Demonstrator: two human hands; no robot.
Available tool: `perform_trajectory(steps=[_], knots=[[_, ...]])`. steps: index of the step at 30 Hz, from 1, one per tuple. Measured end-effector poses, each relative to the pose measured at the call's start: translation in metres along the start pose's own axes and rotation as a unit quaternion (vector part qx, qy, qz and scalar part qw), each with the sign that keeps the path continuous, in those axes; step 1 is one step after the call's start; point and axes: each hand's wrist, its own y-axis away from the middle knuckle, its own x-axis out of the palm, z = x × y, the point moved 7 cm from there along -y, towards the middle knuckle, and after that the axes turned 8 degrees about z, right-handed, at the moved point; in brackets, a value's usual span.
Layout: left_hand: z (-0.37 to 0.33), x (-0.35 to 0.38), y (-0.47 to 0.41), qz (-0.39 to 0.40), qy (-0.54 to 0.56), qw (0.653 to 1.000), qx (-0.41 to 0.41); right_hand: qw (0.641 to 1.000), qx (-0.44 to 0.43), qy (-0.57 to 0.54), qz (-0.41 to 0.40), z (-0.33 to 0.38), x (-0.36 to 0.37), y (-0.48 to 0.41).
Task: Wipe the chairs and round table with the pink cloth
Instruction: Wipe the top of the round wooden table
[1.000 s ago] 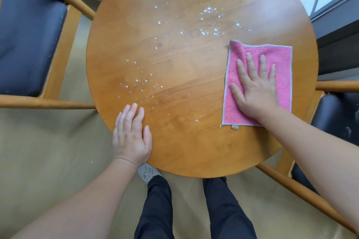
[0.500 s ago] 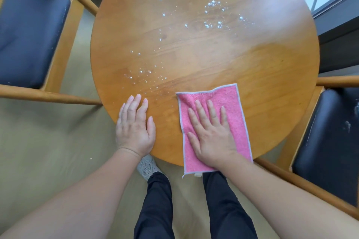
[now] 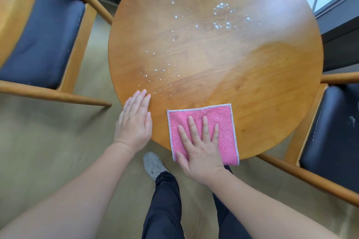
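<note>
The right hand (image 3: 202, 151) is lying flat on the pink cloth (image 3: 223, 122), fingers spread out and pressing it down, not pinching it. The cloth is sitting at the bottom edge of the round table (image 3: 252, 87), in the lower middle of the frame, and its near end is hanging a little over the rim. The left hand (image 3: 134, 120) is lying flat on the table's lower left edge, fingers close together, holding nothing. White water drops (image 3: 221, 23) are shining in the upper middle of the tabletop. One chair (image 3: 42, 31) with a dark seat is standing at the upper left, and another chair (image 3: 334, 128) is standing at the right. A grey shoe (image 3: 153, 163) is showing under the table.
</note>
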Motion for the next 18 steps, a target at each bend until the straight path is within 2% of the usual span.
perform_trajectory(steps=[6, 18], knots=[[0.030, 0.003, 0.004, 0.023, -0.045, 0.998, -0.047, 0.995, 0.098, -0.009, 0.009, -0.027, -0.024, -0.047], [0.037, 0.014, 0.003, 0.017, -0.031, 0.999, -0.019, 0.993, 0.112, -0.014, -0.045, -0.114, -0.093, -0.126]])
